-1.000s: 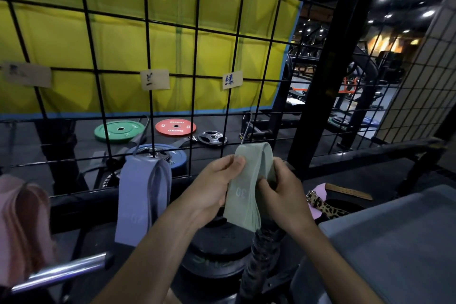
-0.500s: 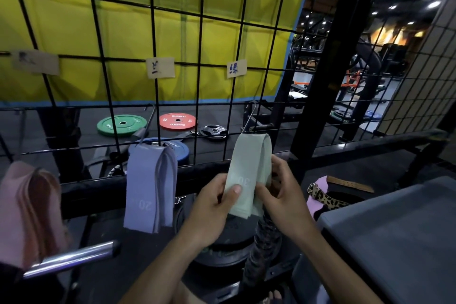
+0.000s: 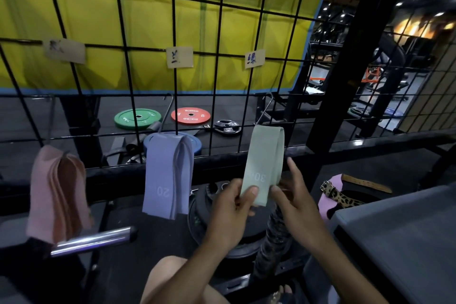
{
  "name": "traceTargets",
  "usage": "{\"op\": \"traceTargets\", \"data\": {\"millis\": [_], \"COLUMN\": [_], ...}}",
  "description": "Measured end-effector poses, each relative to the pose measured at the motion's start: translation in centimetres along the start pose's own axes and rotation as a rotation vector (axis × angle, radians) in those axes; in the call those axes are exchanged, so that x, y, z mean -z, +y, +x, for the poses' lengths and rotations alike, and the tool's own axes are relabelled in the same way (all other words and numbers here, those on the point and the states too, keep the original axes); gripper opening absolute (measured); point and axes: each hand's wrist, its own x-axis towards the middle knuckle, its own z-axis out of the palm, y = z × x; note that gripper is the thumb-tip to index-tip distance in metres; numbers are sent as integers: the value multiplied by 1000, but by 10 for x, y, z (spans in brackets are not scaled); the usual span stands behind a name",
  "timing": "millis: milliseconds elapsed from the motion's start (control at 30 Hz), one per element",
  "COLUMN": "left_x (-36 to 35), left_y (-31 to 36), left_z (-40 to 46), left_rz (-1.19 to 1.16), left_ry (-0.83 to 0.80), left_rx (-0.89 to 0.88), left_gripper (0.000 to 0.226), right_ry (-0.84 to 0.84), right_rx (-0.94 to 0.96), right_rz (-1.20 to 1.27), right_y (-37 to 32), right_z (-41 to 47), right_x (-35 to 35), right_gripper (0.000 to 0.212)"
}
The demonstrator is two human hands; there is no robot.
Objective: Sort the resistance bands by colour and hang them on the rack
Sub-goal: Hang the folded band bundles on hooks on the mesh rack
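Three bunches of resistance bands hang from hooks on a black wire grid rack (image 3: 217,61). Pink bands (image 3: 58,192) hang at the left, purple bands (image 3: 167,175) marked 20 in the middle, green bands (image 3: 265,155) marked 30 at the right. My left hand (image 3: 232,207) pinches the lower end of the green bands between thumb and fingers. My right hand (image 3: 293,197) sits just right of them, thumb tip at their lower right edge, fingers spread and straight. Paper labels (image 3: 255,58) are fixed to the grid above each bunch.
A chrome bar (image 3: 93,242) juts out at lower left. Black weight plates (image 3: 222,229) lie under my hands. A grey padded bench (image 3: 399,234) fills the lower right, with a leopard-print belt (image 3: 338,196) beside it. Coloured plates (image 3: 190,115) lie on the floor behind the grid.
Both hands have slid down the green bands to their lower end. My right hand's fingers have opened away from the bands. The view has shifted closer to the rack.
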Motion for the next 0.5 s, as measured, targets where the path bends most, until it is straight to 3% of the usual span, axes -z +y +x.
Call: {"op": "traceTargets", "data": {"millis": [133, 333, 500], "left_x": [4, 0, -2], "left_y": [-4, 8, 13], "left_z": [2, -5, -14], "left_rz": [179, 420, 483], "left_ry": [0, -10, -22], "left_rx": [10, -4, 25], "left_gripper": [28, 25, 26], "right_ry": [263, 59, 40], "right_rx": [118, 124, 121], "right_rz": [-275, -733, -743], "right_y": [-7, -25, -22], "right_z": [-22, -29, -29], "right_x": [9, -15, -30], "right_gripper": [24, 28, 25]}}
